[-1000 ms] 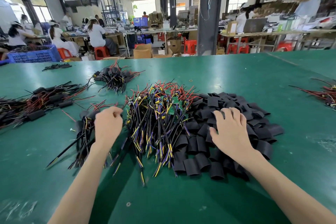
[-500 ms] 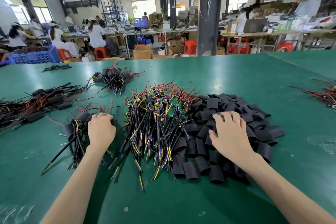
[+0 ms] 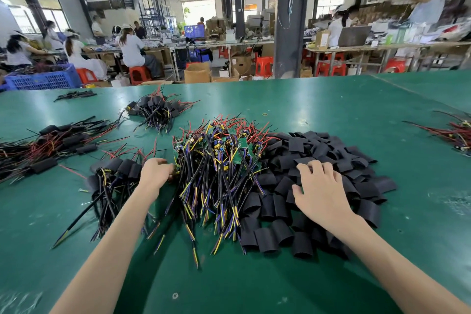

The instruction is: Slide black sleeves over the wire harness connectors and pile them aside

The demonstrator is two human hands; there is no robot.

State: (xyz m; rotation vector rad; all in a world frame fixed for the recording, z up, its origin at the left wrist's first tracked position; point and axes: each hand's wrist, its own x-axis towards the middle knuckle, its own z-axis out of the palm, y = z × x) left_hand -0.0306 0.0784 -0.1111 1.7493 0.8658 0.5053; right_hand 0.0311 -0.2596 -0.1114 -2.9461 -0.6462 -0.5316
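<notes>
On the green table (image 3: 305, 104), the heap of bare wire harnesses (image 3: 216, 168) lies touching the heap of black sleeves (image 3: 300, 145), and you look to be at the picking step. Your left hand (image 3: 155, 173) sits at the harness heap's left edge, fingers curled into the wires; whether it pinches one I cannot tell. Your right hand (image 3: 318, 186) rests spread on the sleeves, gripping none. Next, single out one sleeve and one connector; the sleeved pile (image 3: 114, 173) lies just left.

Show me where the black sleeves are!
The sleeves lie heaped right of centre in the head view, beside the wires, under the right hand.
</notes>
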